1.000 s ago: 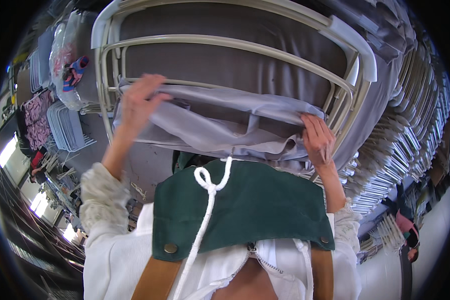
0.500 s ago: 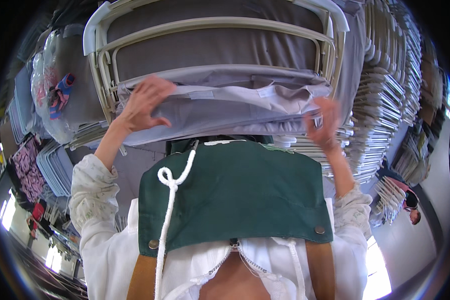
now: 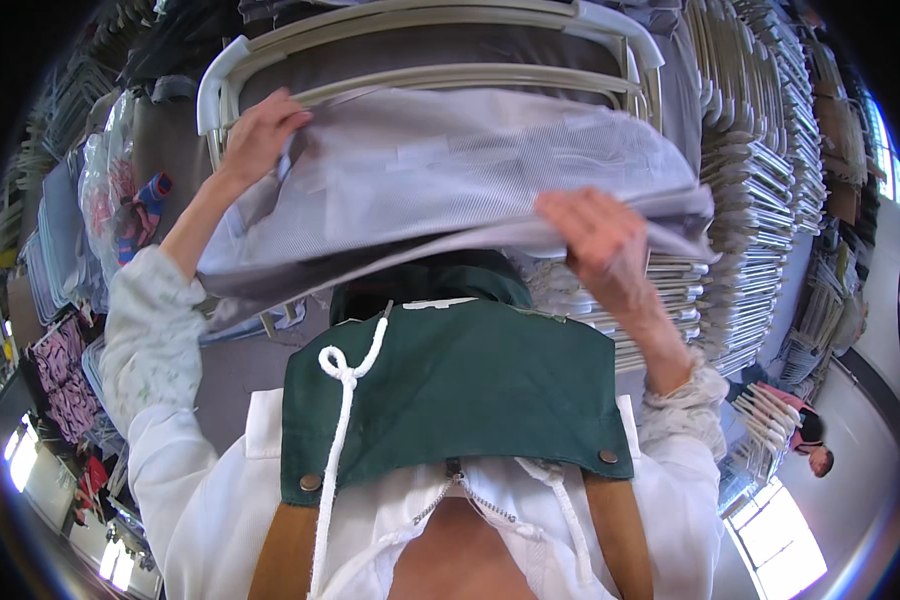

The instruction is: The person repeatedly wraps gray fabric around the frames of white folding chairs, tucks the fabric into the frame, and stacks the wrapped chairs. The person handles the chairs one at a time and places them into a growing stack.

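Observation:
A light grey fabric cover [image 3: 440, 165] is spread in front of my body, its far edge lifted over part of a cream tubular metal frame [image 3: 450, 75] with white corner pieces. My left hand [image 3: 262, 135] is closed on the cover's far left edge. On the near right, my right hand [image 3: 602, 240] has its fingers bent over the cover's near edge and pinches it; the thumb is hidden. Brownish-grey cloth [image 3: 440, 47] shows between the frame's tubes.
Stacks of white-edged tubular frames [image 3: 745, 180] rise at the right. A clear plastic bag [image 3: 100, 190] and a blue-and-red bundle [image 3: 148, 210] lie at the left, near patterned pink cloth [image 3: 65, 370]. Another person [image 3: 810, 440] is far off at the lower right.
Both hands, apart from the folded fabric's edges before, now grip it. The cover has opened out and risen over the frame. My left hand moved farther away; my right hand moved inward and nearer.

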A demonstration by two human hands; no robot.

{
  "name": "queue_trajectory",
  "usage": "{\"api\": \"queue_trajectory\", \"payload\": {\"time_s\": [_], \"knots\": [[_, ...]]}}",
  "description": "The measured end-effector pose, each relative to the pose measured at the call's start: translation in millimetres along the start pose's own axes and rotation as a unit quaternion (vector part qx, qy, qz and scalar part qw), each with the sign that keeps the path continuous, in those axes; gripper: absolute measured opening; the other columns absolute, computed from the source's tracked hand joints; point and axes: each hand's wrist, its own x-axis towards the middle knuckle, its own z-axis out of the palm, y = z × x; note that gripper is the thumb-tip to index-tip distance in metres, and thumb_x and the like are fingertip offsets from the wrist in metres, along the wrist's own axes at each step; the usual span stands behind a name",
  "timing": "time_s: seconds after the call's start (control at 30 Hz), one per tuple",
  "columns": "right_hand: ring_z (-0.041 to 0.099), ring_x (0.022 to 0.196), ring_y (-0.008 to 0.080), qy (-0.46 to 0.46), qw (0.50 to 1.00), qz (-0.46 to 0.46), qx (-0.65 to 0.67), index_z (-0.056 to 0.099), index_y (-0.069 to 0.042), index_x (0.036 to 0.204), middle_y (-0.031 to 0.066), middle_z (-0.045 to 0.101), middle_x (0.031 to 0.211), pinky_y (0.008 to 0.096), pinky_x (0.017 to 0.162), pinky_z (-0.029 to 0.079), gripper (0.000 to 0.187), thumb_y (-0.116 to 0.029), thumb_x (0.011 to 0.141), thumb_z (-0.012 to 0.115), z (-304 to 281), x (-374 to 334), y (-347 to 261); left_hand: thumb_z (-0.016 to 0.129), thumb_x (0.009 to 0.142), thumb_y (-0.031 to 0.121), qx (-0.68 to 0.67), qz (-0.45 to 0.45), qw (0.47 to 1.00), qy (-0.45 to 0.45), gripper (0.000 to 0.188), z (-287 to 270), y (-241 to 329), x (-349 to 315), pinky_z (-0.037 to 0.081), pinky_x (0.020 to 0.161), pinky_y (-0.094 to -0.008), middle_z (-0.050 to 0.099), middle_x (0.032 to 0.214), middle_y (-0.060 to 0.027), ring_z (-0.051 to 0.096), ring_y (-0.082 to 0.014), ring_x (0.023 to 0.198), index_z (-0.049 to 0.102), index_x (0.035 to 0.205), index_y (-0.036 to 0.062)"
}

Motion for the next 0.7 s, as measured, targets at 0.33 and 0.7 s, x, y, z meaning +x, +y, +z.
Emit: {"api": "queue_trajectory", "payload": {"time_s": [0.33,0.7], "knots": [[0.061,0.082,0.0355,-0.203,0.967,0.051,0.146,0.068,-0.005,0.096,0.0152,0.066,0.090,0.0416,0.069,0.047,0.022,-0.003,0.074,0.071,44,60,108,0.061,0.087,0.013,0.079,0.111,0.990,-0.031,0.014,37,-40,51,0.046,0.088,-0.0377,0.057,0.100,-0.0108,0.057,-0.0301,0.097,0.062,0.090,-0.0004],[0.059,0.098,0.0284,-0.214,0.976,0.041,0.004,0.066,-0.005,0.098,0.0076,0.064,0.101,0.0412,0.079,0.051,0.023,-0.014,0.078,0.071,81,123,197,0.065,0.080,0.011,-0.125,0.044,0.981,-0.139,0.016,23,-44,62,0.045,0.077,-0.0358,0.058,0.097,-0.0119,0.054,-0.0290,0.092,0.055,0.080,-0.0011]]}}
